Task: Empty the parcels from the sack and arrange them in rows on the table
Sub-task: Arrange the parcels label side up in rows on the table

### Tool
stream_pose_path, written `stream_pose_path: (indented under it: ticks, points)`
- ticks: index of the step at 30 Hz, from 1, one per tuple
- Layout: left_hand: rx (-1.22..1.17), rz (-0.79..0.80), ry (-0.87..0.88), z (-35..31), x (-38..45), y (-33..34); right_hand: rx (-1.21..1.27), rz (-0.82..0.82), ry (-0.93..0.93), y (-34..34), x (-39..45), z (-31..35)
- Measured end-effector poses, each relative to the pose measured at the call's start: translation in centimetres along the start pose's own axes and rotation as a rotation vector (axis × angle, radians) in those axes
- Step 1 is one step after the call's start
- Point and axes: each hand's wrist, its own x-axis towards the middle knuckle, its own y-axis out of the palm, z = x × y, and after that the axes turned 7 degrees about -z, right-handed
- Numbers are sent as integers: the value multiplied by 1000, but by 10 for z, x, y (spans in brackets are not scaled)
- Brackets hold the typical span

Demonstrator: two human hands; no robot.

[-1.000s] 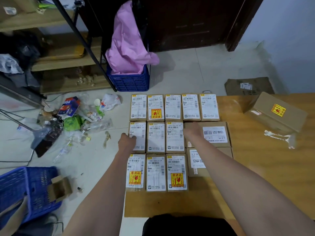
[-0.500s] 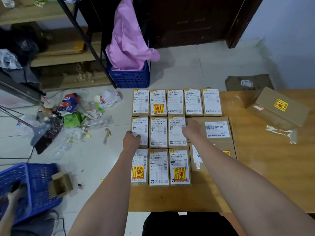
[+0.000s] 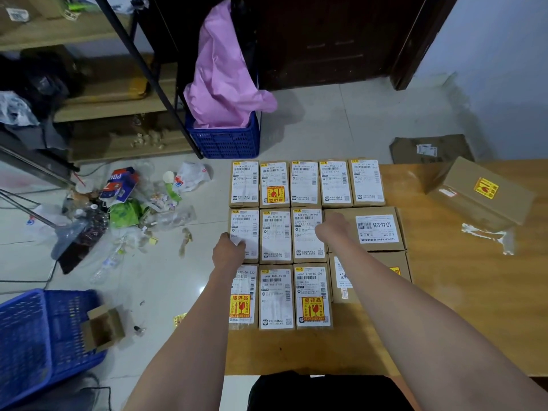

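Small labelled parcels lie in three rows at the left end of the wooden table (image 3: 459, 307): a back row (image 3: 305, 183), a middle row (image 3: 275, 235) and a front row (image 3: 277, 298). My left hand (image 3: 228, 250) grips the outer left edge of the middle row's leftmost parcel, thumb on its label. My right hand (image 3: 332, 229) rests on the seam between that row's third parcel and a larger brown box (image 3: 376, 229); its fingers are hidden. A second larger box (image 3: 382, 262) lies partly under my right forearm. A pink sack (image 3: 225, 69) stands in a blue crate (image 3: 225, 140).
A loose brown box (image 3: 486, 194) with a yellow sticker sits at the table's far right. On the floor are a rubbish pile (image 3: 118, 212), a blue basket (image 3: 35, 336) with an open carton, and flattened cardboard (image 3: 430, 149). Shelving stands at the back left.
My right hand slid a little left, from the larger box's corner to the seam beside the third parcel. My left hand stayed at the row's left edge. The view shifted slightly.
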Motion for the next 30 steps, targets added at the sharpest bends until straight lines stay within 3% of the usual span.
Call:
stream_pose_path:
  ticks: [7,16,30]
  points:
    - [25,27,14,0,-1,-2,-19,15,-7,-5,-5,0]
    - [-119,80,-33,13,-6,-11,19,-21,-36,-10,-17,-11]
    - [-81,146,-187,58,-50,-5,-201,96,26,11,-69,-48]
